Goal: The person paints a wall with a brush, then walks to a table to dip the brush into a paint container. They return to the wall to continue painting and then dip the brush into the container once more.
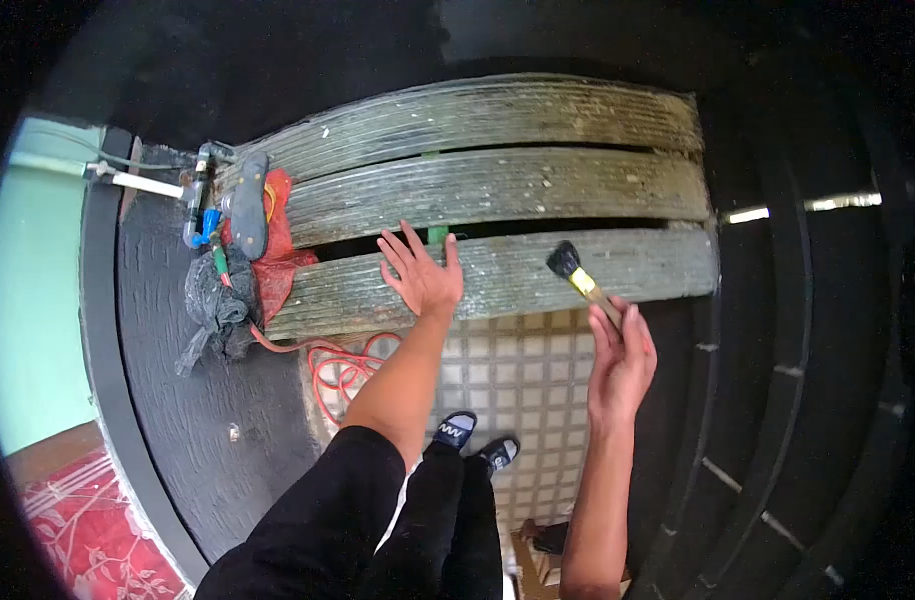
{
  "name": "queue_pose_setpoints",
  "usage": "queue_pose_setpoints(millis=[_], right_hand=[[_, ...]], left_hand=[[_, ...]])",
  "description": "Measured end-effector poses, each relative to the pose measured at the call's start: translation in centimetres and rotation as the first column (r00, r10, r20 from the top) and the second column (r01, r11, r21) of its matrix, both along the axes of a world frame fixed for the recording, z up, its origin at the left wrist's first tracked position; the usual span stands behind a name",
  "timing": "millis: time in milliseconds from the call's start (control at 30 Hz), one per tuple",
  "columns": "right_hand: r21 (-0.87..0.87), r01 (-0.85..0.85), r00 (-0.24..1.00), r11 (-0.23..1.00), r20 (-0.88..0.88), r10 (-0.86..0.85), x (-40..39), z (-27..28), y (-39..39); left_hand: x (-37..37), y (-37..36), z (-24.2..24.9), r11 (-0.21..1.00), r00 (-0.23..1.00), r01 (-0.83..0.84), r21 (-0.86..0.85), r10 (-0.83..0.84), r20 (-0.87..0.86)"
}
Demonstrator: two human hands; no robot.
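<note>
A weathered bench of three grooved wooden planks [567, 185] spans the view, with dark gaps between the boards. My left hand [424, 279] lies on the nearest plank, fingers spread, fingertips at the gap beside a small green piece [437, 236]. In my right hand [620, 360] is a paintbrush [583, 283], gripped by its wooden handle. Its black bristles point up and left, over the nearest plank, and a yellow band shows below them. Pale specks dot the boards.
At the bench's left end are a grey sandal [248, 207], a red plastic bag [277, 270], a black plastic bag [222, 305] and a pipe with a blue-handled tap [207, 225]. A red hose [337, 365] coils on the tiled floor [522, 390]. Dark walls surround the bench.
</note>
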State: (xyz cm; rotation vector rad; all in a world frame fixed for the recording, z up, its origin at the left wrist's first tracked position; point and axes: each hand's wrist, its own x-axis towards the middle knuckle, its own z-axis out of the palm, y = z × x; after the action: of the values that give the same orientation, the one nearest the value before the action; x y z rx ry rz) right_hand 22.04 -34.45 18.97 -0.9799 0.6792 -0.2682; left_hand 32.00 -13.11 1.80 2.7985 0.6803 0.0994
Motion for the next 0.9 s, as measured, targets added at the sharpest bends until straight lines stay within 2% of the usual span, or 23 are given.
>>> queue_pose_setpoints(millis=[233,300,367,467,500,533,567,633,700,733,767,833,900], right_hand=[[-0.120,-0.271,0.943,0.955,0.164,0.288,15.6,2.0,5.2],[-0.308,-0.348,0.880,0.886,0.219,0.421,19.1,2.1,6.4],[-0.359,-0.373,0.854,0.855,0.227,0.468,22.6,2.1,7.4],[-0.694,-0.288,0.704,0.660,0.314,0.637,27.1,1.5,8.1],[-0.695,-0.295,0.700,0.656,0.310,0.643,28.4,1.4,8.4],[-0.863,-0.068,0.656,0.502,0.340,0.674,29.5,1.5,8.7],[-0.933,0.182,0.608,0.309,0.354,0.711,30.6,1.5,9.0],[-0.936,0.192,0.586,0.295,0.350,0.731,32.3,0.4,9.3],[-0.939,0.321,0.569,0.121,0.294,0.768,34.0,-1.5,9.4],[-0.943,0.332,0.573,0.039,0.234,0.786,34.7,-2.4,9.4],[-0.944,0.327,0.574,0.040,0.232,0.785,35.1,-3.4,9.3],[-0.954,0.271,0.582,-0.131,0.054,0.811,35.7,-5.3,9.3],[-0.961,0.243,0.578,-0.131,0.036,0.815,35.7,-6.8,9.6]], left_hand=[[0.6,0.1,0.2,0.999,0.999,-0.003,0.040,0.005,-0.052],[0.7,0.1,0.7,0.999,0.998,-0.023,0.037,0.025,-0.062],[0.8,0.0,1.0,1.000,0.995,-0.010,0.027,0.012,-0.099],[1.0,-0.1,0.8,0.999,0.993,-0.032,0.035,0.035,-0.112],[1.1,0.0,0.8,0.999,0.991,-0.034,0.037,0.039,-0.129],[1.2,-0.1,0.8,0.998,0.991,-0.041,0.051,0.047,-0.122],[1.2,-0.1,0.7,0.998,0.991,-0.045,0.046,0.051,-0.124],[1.2,0.0,0.8,0.998,0.990,-0.032,0.048,0.039,-0.137],[1.3,0.0,0.7,0.998,0.992,-0.035,0.046,0.041,-0.122],[1.3,0.0,0.8,0.999,0.991,-0.032,0.037,0.037,-0.131],[1.3,0.1,0.9,0.999,0.990,-0.030,0.028,0.033,-0.139],[1.4,0.1,0.9,0.999,0.989,-0.030,0.029,0.034,-0.144],[1.4,0.2,0.9,0.999,0.988,-0.028,0.032,0.033,-0.149]])
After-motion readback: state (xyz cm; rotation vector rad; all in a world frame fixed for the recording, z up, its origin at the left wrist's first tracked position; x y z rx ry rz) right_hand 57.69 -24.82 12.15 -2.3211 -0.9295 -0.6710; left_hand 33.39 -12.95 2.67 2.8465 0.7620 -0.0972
